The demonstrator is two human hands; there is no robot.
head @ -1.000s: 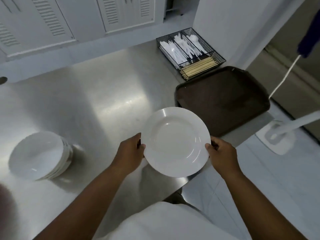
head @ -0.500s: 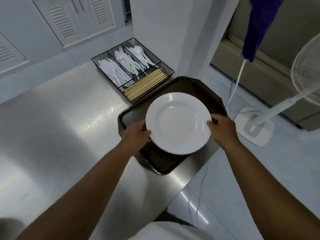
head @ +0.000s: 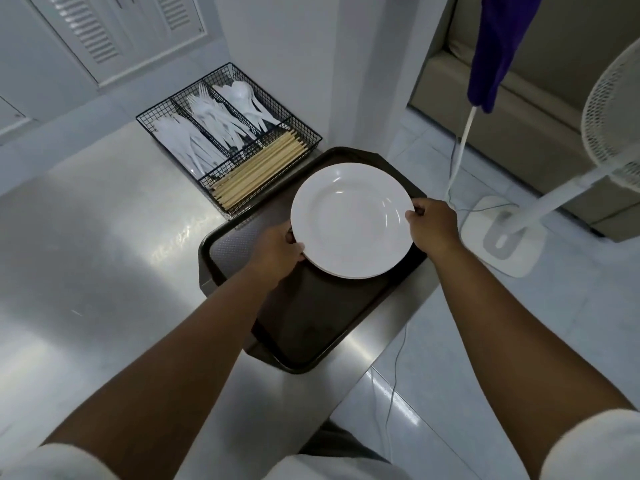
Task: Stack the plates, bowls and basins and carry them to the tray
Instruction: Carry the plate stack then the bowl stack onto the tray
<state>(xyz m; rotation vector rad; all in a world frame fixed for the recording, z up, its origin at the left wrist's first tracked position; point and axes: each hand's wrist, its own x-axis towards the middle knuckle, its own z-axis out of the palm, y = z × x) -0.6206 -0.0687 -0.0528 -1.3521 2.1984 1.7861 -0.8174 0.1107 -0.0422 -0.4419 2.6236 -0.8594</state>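
Plates: white stack over far half of brown tray on tabletop | left hand fingers pinch near-left rim | right hand fingers pinch right rim | tray lies directly beneath; contact unclear | next, judged: straight down.

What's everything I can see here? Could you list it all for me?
Plates: a small stack, exact count unclear, white, held over the tray's far end.
Tray: one, dark brown, at the counter's right edge.
Cutlery basket: one, black wire, behind the tray, holding white plastic cutlery and wooden chopsticks.
Counter: one, steel.
Standing fan: one, white, on the floor at right.
Cloth: one, dark blue, hanging.
Left hand: gripping the plates' left rim.
Right hand: gripping the right rim.
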